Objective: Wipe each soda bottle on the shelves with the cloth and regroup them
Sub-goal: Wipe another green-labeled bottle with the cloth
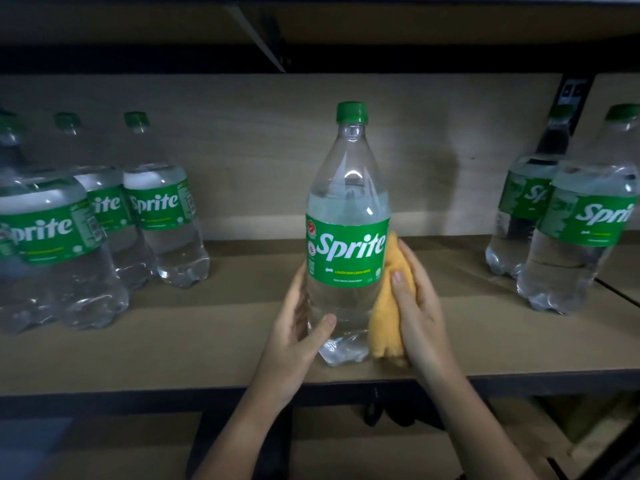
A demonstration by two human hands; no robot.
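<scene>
- Clear plastic Sprite bottle with green cap [347, 216] stands upright, mid-shelf near front edge of tan wooden shelf [207, 341].
- Left hand [298, 327] grips its lower left side, thumb across front.
- Right hand [414, 299] presses orange cloth [386, 323] flat against its right side; wipe runs along the vertical axis.
- Bottle group at left [104, 230] and pair at right [568, 220] stand well apart, not obstructing.

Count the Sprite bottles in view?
6. Three grouped at left, one center bottle between the left hand and right hand, two at right. More may be off-frame.
</scene>
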